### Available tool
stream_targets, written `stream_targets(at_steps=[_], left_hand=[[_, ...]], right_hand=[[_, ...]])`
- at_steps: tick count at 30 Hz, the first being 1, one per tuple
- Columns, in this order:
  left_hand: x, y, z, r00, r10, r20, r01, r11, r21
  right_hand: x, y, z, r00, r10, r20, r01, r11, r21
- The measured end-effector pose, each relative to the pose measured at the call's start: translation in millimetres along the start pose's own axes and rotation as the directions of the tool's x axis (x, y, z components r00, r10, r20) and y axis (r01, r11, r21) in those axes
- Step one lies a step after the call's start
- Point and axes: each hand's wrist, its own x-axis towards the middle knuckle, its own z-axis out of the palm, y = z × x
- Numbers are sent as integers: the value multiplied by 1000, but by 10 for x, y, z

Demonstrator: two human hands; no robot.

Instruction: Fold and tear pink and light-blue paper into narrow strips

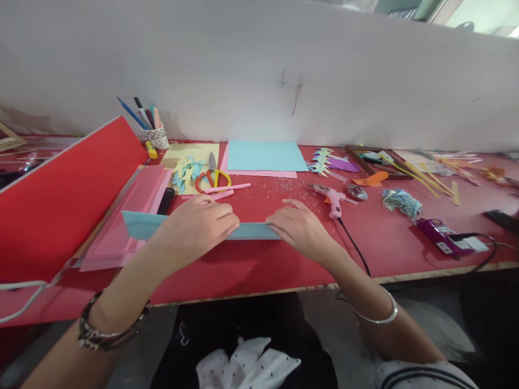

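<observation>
A long folded strip of light blue paper [253, 231] is held level over the near part of the red table [243, 275]. My left hand [198, 224] pinches it left of its middle, and the strip's left end sticks out past the wrist. At the strip's right end my right hand [298, 227] grips it, fingers closed. Just beyond my left hand lie scissors [212, 175] with red and yellow handles, and narrow pink paper strips [227, 189]. A pink glue gun [333, 199] rests on the table beyond my right hand.
Pink sheets [109, 243] and a red upright panel [73, 200] stand at the left. Blue sheets [265, 156], yellow and blue cut pieces [187, 174] and a pen cup [157, 136] line the wall. A purple power strip [444, 237] and a yarn bundle [401, 202] lie right.
</observation>
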Motion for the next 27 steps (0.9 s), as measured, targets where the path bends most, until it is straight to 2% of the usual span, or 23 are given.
stream_targets(at_steps=[3, 6, 9, 13, 17, 23, 25, 27], left_hand=[[47, 92, 28, 998, 33, -49, -30, 998, 59], [95, 189, 56, 981, 92, -170, -66, 986, 152], [107, 219, 67, 953, 125, -276, -68, 976, 207], [21, 122, 75, 940, 156, -304, -89, 970, 224], [-128, -26, 95, 952, 95, -290, -29, 975, 222], [-377, -283, 31, 968, 62, -245, 29, 936, 351], [-465, -372, -18, 971, -18, -239, 112, 915, 386], [-510, -412, -69, 951, -169, -261, 271, 861, 431]], right_hand=[[66, -80, 24, 998, -62, 13, 63, 998, -18], [123, -137, 15, 992, -125, -9, 125, 992, 20], [147, -174, -5, 991, -131, -20, 132, 987, 90], [95, -109, -30, 994, -105, 10, 99, 964, 248], [-11, 69, -69, 997, -46, 62, 23, 946, 323], [-179, 298, -218, 999, 35, 36, -42, 976, 212], [-231, 343, -271, 998, 60, -2, -59, 984, 171], [-264, 359, -300, 997, 65, -43, -59, 990, 129]])
